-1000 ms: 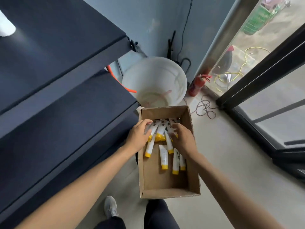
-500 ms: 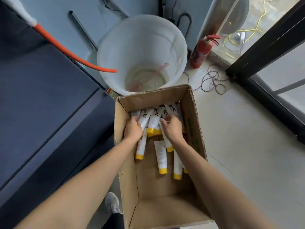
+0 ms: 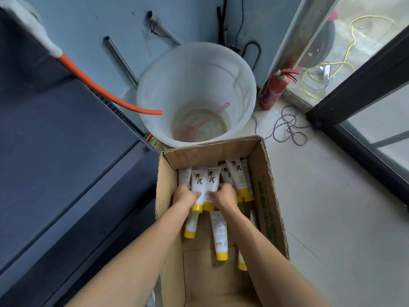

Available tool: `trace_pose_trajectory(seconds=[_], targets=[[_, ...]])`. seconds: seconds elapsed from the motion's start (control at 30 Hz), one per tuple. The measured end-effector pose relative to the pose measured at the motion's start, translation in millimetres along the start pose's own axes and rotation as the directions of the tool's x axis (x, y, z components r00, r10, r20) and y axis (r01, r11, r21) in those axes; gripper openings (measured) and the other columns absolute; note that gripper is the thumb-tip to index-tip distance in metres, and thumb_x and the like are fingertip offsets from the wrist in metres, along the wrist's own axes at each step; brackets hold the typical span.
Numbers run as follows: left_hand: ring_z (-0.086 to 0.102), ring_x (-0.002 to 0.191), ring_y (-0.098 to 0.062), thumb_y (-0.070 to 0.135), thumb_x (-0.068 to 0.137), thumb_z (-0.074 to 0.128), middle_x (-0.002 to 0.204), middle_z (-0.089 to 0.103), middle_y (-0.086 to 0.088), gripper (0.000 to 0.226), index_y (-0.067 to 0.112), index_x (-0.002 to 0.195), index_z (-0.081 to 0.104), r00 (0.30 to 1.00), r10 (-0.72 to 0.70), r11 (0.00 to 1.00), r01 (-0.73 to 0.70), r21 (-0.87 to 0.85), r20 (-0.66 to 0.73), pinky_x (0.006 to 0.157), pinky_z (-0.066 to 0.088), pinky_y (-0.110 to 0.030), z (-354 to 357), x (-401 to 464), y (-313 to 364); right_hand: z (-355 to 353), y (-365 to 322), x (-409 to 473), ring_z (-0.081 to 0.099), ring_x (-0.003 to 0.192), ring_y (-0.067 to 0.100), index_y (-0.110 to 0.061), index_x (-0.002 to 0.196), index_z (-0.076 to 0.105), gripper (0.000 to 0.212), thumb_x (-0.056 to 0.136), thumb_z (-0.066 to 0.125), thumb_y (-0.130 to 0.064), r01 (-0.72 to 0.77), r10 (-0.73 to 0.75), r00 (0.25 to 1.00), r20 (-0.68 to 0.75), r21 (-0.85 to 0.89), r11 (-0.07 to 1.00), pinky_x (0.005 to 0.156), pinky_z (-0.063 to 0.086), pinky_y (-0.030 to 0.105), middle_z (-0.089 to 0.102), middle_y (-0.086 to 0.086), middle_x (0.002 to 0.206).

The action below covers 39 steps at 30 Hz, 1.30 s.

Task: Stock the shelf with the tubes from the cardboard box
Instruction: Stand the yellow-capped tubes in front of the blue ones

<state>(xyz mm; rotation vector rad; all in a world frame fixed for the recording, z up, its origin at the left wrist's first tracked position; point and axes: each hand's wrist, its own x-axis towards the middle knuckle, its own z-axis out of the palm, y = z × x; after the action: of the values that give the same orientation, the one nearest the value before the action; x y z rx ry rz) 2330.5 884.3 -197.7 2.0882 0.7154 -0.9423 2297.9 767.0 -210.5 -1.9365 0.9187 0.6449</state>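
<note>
Both hands down in the box, gathering tubes

Loose tubes (image 3: 219,233) lie nearest on the floor of the cardboard box (image 3: 269,207). Past them the left hand (image 3: 184,196) curls round one tube (image 3: 197,185) and the right hand (image 3: 223,197) round its neighbour (image 3: 211,182), side by side. Both tubes run near to far, yellow caps nearest. The dark shelf (image 3: 66,151) lies to the left, closer to the left hand.

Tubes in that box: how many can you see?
About 10 tubes: seven at the cardboard box's far end, two held by the hands; three lie nearer. More may be hidden.
</note>
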Motion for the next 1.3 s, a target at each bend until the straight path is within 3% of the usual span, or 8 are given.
trace_pose_trajectory(seconds=[0.3, 0.47, 0.63, 0.73, 0.87, 0.97, 1.17, 1.3], targets=[[0.063, 0.101, -0.028, 0.013, 0.082, 0.075, 0.115, 0.065, -0.005, 0.042, 0.022, 0.116, 0.053, 1.000, -0.004, 1.000, 0.004, -0.016, 0.000, 0.090, 0.051, -0.034, -17.2, -72.2, -18.9, 1.0, 6.0, -47.4, 0.060, 0.091, 0.026, -0.008, 0.095, 0.055, 0.006, 0.090, 0.058, -0.010, -0.050, 0.051, 0.999, 0.012, -0.073, 0.996, 0.066, 0.041, 0.028, 0.060, 0.010, 0.095], [0.064, 0.101, -0.023, 0.014, 0.082, 0.074, 0.114, 0.066, 0.002, 0.043, 0.029, 0.116, 0.051, 0.999, 0.053, 0.994, -0.053, -0.092, -0.006, 0.092, 0.054, -0.039, -40.4, -96.9, -16.2, -6.2, 12.0, -67.3, 0.047, 0.060, 0.016, -0.011, 0.067, 0.047, 0.025, 0.091, 0.054, -0.003, -0.117, 0.117, 0.992, 0.047, 0.004, 0.993, 0.049, 0.029, 0.024, 0.051, 0.003, 0.068], [0.066, 0.105, -0.023, -0.001, 0.085, 0.070, 0.122, 0.068, -0.006, 0.044, 0.019, 0.118, 0.050, 0.995, 0.101, 0.946, -0.092, -0.311, 0.013, 0.087, 0.055, -0.036, -61.6, -114.6, -19.6, -13.6, 22.7, -88.7, 0.063, 0.079, 0.027, 0.000, 0.092, 0.069, 0.019, 0.092, 0.051, 0.006, -0.164, 0.110, 0.984, 0.139, 0.479, 0.862, 0.069, 0.051, 0.032, 0.068, 0.009, 0.080], [0.066, 0.103, -0.019, -0.005, 0.088, 0.067, 0.115, 0.068, -0.001, 0.048, 0.020, 0.125, 0.051, 0.987, 0.150, 0.923, -0.118, -0.366, 0.061, 0.083, 0.053, -0.030, -73.0, -129.0, -23.4, -18.9, 23.5, -103.5, 0.067, 0.080, 0.020, 0.000, 0.099, 0.065, 0.021, 0.095, 0.048, 0.010, -0.147, 0.041, 0.984, 0.173, 0.663, 0.734, 0.067, 0.054, 0.021, 0.071, 0.009, 0.087], [0.067, 0.098, -0.015, -0.009, 0.086, 0.066, 0.106, 0.069, 0.003, 0.046, 0.022, 0.118, 0.055, 0.978, 0.195, 0.901, -0.147, -0.408, 0.079, 0.091, 0.053, -0.034, -88.6, -155.0, -20.7, -33.2, 11.6, -130.3, 0.065, 0.070, 0.012, -0.003, 0.100, 0.066, 0.024, 0.097, 0.045, 0.008, -0.158, -0.022, 0.976, 0.218, 0.767, 0.622, 0.063, 0.051, 0.022, 0.071, 0.008, 0.088], [0.067, 0.101, -0.018, -0.011, 0.081, 0.068, 0.109, 0.071, 0.000, 0.049, 0.026, 0.111, 0.055, 0.974, 0.218, 0.879, -0.165, -0.448, 0.070, 0.092, 0.054, -0.037, -103.8, -176.6, -15.1, -49.9, -2.6, -154.6, 0.068, 0.083, 0.022, -0.002, 0.111, 0.064, 0.025, 0.098, 0.044, 0.004, -0.190, -0.065, 0.961, 0.268, 0.814, 0.549, 0.073, 0.054, 0.030, 0.072, 0.017, 0.100], [0.069, 0.097, -0.012, -0.005, 0.078, 0.070, 0.104, 0.074, 0.004, 0.045, 0.025, 0.110, 0.062, 0.939, 0.343, 0.828, -0.284, -0.484, 0.035, 0.076, 0.053, -0.023, -145.8, -236.2, 16.5, -91.0, -42.3, -202.4, 0.055, 0.069, 0.020, 0.006, 0.114, 0.061, 0.035, 0.087, 0.040, 0.003, -0.128, -0.148, 0.956, 0.253, 0.814, 0.566, 0.060, 0.048, 0.026, 0.061, 0.018, 0.083], [0.070, 0.100, -0.017, 0.003, 0.070, 0.078, 0.105, 0.076, 0.002, 0.050, 0.021, 0.113, 0.061, 0.893, 0.450, 0.776, -0.381, -0.503, 0.017, 0.076, 0.053, -0.021, -174.1, -278.1, 37.2, -126.7, -82.6, -240.2, 0.060, 0.111, 0.044, 0.005, 0.122, 0.059, 0.039, 0.086, 0.059, -0.010, -0.002, -0.359, 0.906, 0.224, 0.851, 0.525, 0.100, 0.047, 0.057, 0.064, 0.030, 0.119]])
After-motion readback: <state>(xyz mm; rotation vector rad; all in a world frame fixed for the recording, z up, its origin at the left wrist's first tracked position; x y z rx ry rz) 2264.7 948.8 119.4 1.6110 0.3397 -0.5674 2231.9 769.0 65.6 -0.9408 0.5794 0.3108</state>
